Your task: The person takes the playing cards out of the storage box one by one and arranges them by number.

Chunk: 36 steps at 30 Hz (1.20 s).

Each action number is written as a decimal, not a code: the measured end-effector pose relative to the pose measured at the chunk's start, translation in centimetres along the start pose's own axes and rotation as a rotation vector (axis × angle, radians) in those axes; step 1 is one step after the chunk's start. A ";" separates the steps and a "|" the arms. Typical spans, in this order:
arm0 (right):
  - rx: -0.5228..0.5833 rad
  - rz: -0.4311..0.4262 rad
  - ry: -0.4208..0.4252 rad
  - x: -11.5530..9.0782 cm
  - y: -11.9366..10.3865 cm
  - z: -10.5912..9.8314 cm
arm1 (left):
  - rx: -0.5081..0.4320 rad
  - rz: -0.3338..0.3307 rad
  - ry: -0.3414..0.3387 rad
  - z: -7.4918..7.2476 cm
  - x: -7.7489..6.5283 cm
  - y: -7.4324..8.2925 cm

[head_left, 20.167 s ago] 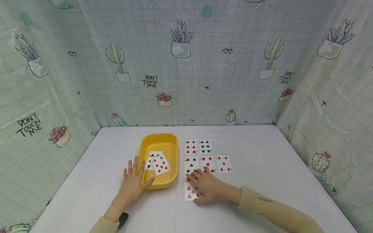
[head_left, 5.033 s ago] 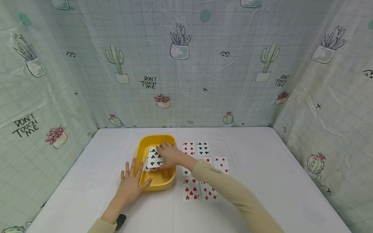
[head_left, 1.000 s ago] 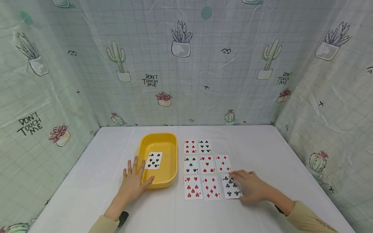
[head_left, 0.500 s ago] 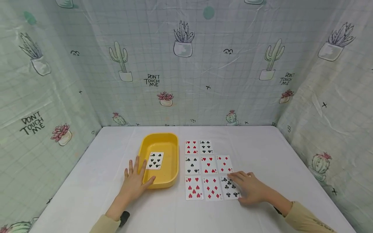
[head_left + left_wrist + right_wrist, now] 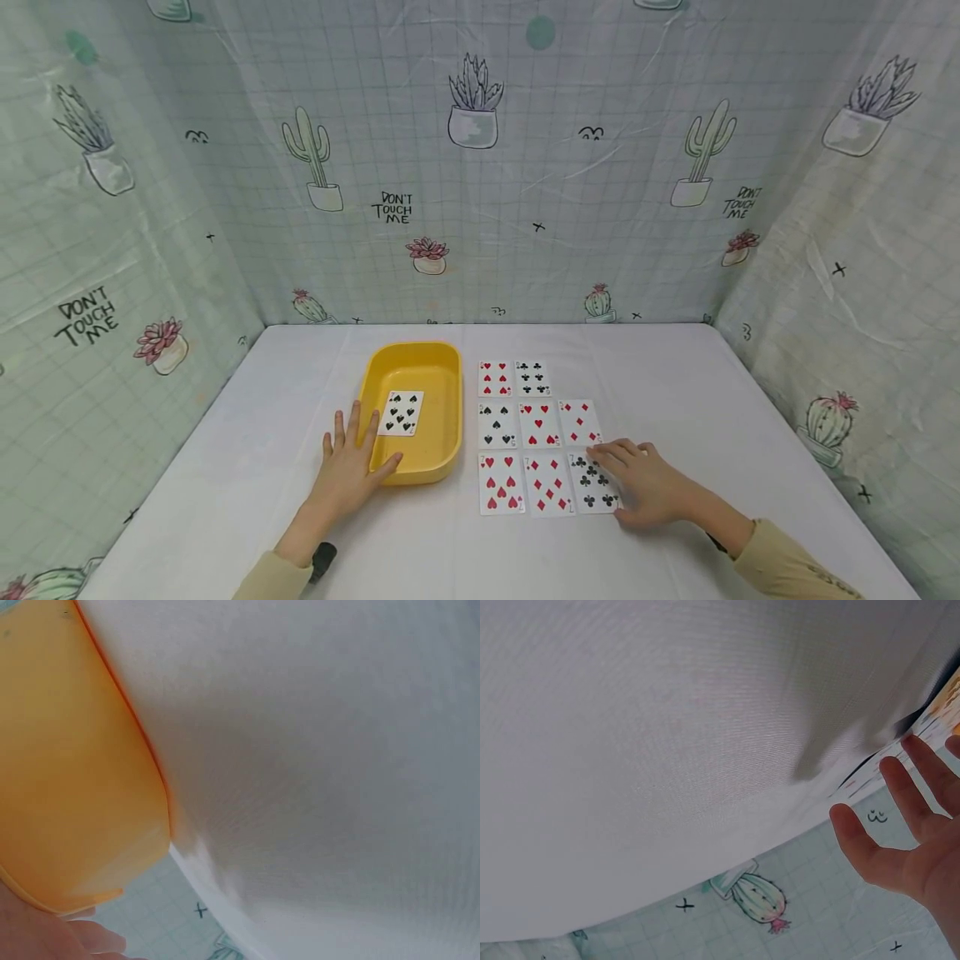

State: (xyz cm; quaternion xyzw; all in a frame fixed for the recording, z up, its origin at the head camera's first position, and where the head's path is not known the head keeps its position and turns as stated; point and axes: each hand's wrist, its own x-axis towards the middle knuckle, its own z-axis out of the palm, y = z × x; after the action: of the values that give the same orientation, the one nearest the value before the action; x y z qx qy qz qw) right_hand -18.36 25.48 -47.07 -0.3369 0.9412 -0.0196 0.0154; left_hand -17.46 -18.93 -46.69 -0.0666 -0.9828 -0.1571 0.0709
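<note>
My left hand (image 5: 347, 467) rests with spread fingers on the left rim of the yellow tray (image 5: 438, 454). Inside the tray lies one face-up card, the seven of spades (image 5: 401, 414). On the table, my right hand (image 5: 647, 487) touches the seven of clubs (image 5: 592, 483), its fingers at the card's upper edge and the thumb by the lower right corner. Left of that card, in the same row, are the seven of diamonds (image 5: 550, 483) and the seven of hearts (image 5: 502, 483). The right wrist view shows the right fingers (image 5: 900, 787) spread apart.
Above the sevens lie the five of spades (image 5: 497, 426), five of hearts (image 5: 538, 425) and five of diamonds (image 5: 580, 423). A farther row has the six of hearts (image 5: 495, 379) and six of clubs (image 5: 532, 379). Patterned cloth walls (image 5: 540, 167) enclose the white table (image 5: 660, 375).
The sevens of diamonds and clubs have gone from the tray to the front row. During the last second, my right hand slid the seven of clubs slightly left; the left hand stayed put.
</note>
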 end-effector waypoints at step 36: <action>-0.047 -0.162 0.167 5.3 -1.2 -5.6 | -0.003 -0.013 -0.001 0.1 0.0 0.0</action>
State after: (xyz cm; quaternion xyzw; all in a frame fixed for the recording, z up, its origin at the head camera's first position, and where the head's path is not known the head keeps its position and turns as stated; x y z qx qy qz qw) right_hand -21.95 21.29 -41.51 -0.4095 0.9090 -0.0269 -0.0727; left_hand -17.46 -18.87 -46.76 -0.0605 -0.9830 -0.1590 0.0693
